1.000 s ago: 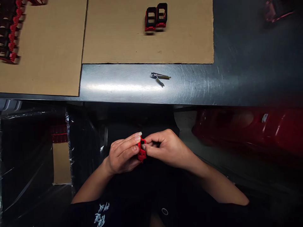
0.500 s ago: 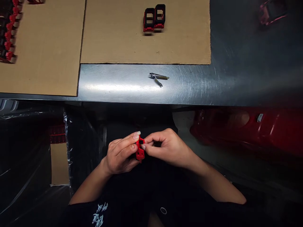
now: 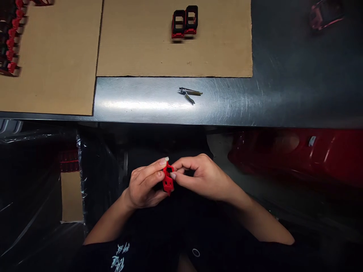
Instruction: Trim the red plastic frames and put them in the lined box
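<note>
A small red plastic frame piece (image 3: 168,181) with square openings is pinched between my two hands, low in the middle of the view. My left hand (image 3: 144,184) grips its left side with the fingers and thumb, and my right hand (image 3: 201,177) pinches its upper end. The fingers hide part of the piece. Further forward, a small metal nail clipper (image 3: 189,93) lies on the steel table (image 3: 136,102), well beyond both hands.
Two black-and-red assembled parts (image 3: 184,22) stand on a cardboard sheet (image 3: 170,56). A row of similar parts (image 3: 10,41) lines another sheet (image 3: 56,75) at far left. Below the table edge are a plastic-wrapped black bin (image 3: 34,189) and a large glossy red object (image 3: 295,151).
The view has shifted slightly. The red piece has tilted a little between my fingers, and both hands still hold it.
</note>
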`<state>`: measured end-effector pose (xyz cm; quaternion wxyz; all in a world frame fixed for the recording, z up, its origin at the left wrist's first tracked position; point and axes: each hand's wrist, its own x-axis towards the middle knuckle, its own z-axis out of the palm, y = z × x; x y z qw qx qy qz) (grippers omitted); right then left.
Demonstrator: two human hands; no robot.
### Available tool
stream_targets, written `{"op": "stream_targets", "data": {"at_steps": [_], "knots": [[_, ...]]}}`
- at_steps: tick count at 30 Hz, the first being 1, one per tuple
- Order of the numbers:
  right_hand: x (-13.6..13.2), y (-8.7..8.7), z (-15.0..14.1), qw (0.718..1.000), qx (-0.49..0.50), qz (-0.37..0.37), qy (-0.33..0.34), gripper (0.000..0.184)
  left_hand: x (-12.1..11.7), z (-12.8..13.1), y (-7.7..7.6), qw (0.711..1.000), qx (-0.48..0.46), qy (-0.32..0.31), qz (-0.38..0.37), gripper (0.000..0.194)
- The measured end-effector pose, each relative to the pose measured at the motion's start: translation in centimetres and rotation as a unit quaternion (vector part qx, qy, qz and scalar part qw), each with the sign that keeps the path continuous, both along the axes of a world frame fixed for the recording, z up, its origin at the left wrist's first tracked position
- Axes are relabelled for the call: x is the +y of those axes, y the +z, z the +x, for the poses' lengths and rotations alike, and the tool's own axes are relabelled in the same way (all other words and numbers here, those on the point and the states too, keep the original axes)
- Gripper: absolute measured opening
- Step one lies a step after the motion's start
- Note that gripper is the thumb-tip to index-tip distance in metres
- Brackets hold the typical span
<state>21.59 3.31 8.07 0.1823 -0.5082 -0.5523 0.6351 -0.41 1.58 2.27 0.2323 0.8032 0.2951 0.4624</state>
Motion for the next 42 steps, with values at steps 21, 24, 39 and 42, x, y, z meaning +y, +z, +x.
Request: {"op": "stream_targets", "data": {"at_steps": [21,24,39,42], "knots": [[0.1,-1.6,-0.9,0.987,0.059,-0.092,-0.115,0.014,-0.2,0.3,-0.4,0.999,0.024,0.034,0.009,0.069],[0.2,-1.8,-0.9,0.985,0.066,-0.104,-0.121,0.014,-0.2,0.4,-0.3,0.999,0.021,0.024,0.005,0.066],[0.3,-2.1,-0.5,0.987,0.069,-0.109,-0.101,0.018,-0.1,0.1,-0.3,1.000,0.015,-0.004,-0.008,0.073],[0.3,-2.2,-0.5,0.986,0.067,-0.113,-0.105,0.016,0.0,0.2,-0.3,1.000,0.016,-0.009,-0.003,0.073]]}}
